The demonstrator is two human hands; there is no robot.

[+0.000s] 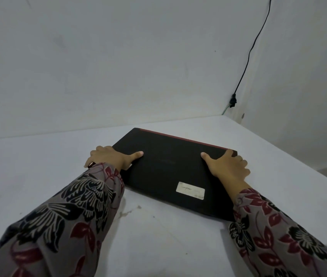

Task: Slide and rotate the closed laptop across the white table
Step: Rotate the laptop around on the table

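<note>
While both hands clamp the laptop [170, 172] from its sides, it lies flat and closed toward the desk's [38, 176] far right corner, skewed, its red-trimmed far edge angling away to the right. Left hand [108, 159] grips the left edge, thumb on the lid, fingers curled over the side. Right hand [226, 166] does the same on the right edge, thumb flat on top, fingers wrapped down the side. A pale sticker [190, 190] sits on the lid near the closer edge. A black cable [252, 48] hangs down the wall beyond the corner. Looks like mid-slide, mid-turn. Next move calls for even pressure from both sides, keeping the base flat and short of the right edge.
</note>
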